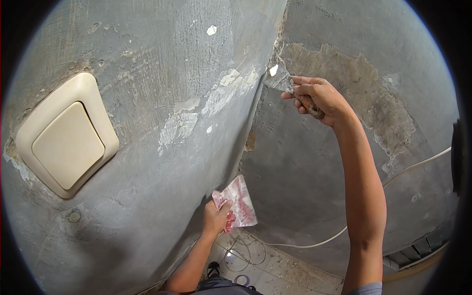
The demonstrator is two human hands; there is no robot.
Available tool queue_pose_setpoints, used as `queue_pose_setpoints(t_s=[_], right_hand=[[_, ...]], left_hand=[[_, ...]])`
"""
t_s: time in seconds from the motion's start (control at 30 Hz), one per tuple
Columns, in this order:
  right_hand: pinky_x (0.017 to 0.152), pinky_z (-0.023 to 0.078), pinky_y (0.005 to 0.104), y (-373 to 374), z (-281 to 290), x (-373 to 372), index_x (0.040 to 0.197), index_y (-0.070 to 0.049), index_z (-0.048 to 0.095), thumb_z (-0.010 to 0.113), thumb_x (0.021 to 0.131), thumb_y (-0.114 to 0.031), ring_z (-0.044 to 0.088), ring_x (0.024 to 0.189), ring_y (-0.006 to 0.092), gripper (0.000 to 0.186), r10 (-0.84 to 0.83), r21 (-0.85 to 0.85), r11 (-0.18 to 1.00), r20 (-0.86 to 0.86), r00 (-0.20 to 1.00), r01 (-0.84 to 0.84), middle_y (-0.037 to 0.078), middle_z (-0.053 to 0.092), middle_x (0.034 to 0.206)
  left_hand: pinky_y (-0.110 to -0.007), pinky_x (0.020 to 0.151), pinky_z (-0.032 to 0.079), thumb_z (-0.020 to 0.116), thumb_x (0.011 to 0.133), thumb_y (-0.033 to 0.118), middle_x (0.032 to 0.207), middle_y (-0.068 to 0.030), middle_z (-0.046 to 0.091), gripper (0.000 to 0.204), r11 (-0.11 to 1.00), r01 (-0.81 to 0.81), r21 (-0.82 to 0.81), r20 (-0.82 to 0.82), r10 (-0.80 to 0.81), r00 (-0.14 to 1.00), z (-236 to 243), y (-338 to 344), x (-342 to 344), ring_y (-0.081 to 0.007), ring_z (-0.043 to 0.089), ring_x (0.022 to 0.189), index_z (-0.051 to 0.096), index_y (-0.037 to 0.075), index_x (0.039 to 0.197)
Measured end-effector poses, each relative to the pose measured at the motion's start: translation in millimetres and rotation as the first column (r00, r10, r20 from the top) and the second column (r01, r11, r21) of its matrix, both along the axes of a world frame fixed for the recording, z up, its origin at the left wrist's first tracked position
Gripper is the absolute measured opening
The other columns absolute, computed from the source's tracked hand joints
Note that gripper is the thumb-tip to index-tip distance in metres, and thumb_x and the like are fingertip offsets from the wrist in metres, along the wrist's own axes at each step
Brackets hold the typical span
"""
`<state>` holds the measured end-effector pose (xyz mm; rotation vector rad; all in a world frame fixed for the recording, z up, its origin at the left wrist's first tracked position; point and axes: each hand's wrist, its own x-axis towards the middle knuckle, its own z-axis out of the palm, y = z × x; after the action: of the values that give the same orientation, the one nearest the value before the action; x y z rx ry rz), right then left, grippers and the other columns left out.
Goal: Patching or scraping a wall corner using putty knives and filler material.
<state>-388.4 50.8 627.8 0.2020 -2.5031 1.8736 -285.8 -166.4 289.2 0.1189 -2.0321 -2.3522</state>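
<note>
My right hand (324,101) is closed around the worn handle of a putty knife (280,83). The knife's metal blade carries a small dab of white filler and lies at the corner between two grey walls, beside an exposed rough strip. Lower down, my left hand (215,219) grips a flat plastic spreader (242,204), white and smeared with red, held in front of the corner. White filler patches (178,127) mark the left wall (162,196). On the right wall (305,187), a rough brownish area (354,81) shows where the surface has come off.
A large cream light switch (69,145) is mounted on the left wall. A white cable (314,244) sags across the right wall, and thin wire loops (246,255) lie on the littered tiled floor (290,270). A slotted vent (418,248) sits low at right.
</note>
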Motion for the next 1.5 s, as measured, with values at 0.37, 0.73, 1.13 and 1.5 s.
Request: queue_pose_setpoints(t_s=[0.37,0.73,1.13,1.5], right_hand=[[0.052,0.050,0.0254,-12.9,4.1,-4.7,0.141,0.007,0.037,0.048,0.089,-0.005,0.057,0.061,0.0113,0.055,-0.098,0.354,0.922,-0.181,0.979,0.158,0.016,0.066,0.098],[0.040,0.041,0.0289,-53.8,4.1,-8.7,0.130,0.005,0.052,0.049,0.086,-0.005,0.062,0.051,0.0165,0.046,-0.190,0.542,0.783,-0.260,0.947,0.305,0.014,0.066,0.077],[0.039,0.043,0.0300,-52.9,4.3,-13.6,0.107,0.008,0.060,0.050,0.084,-0.004,0.064,0.049,0.0195,0.028,-0.168,0.607,0.713,-0.339,0.926,0.351,0.010,0.060,0.062],[0.039,0.039,0.0271,-43.9,2.0,-9.2,0.128,0.003,0.054,0.055,0.091,-0.010,0.063,0.051,0.0168,0.039,-0.187,0.528,0.778,-0.321,0.929,0.339,0.009,0.060,0.067]], left_hand=[[-0.033,0.074,0.055,0.054,0.095,0.013,0.097,-0.0070,0.063,0.019,0.734,0.243,0.634,-0.186,-0.160,0.969,132.6,46.5,-55.7,-0.0167,0.065,0.084,0.057,0.001,0.110],[-0.031,0.071,0.049,0.048,0.096,0.017,0.092,-0.0053,0.060,0.020,0.726,0.190,0.661,-0.153,-0.117,0.981,170.2,70.3,-89.1,-0.0143,0.060,0.080,0.055,0.001,0.105],[-0.034,0.065,0.044,0.048,0.098,0.024,0.078,-0.0092,0.061,0.031,0.910,0.044,0.413,-0.308,0.094,0.947,182.0,68.4,-81.0,-0.0173,0.058,0.071,0.056,-0.006,0.096],[-0.045,0.063,0.052,0.048,0.094,0.005,0.092,-0.0287,0.064,0.028,0.862,-0.506,-0.035,-0.885,0.209,0.417,212.1,75.4,-83.7,-0.0427,0.065,0.078,0.051,-0.013,0.115]])
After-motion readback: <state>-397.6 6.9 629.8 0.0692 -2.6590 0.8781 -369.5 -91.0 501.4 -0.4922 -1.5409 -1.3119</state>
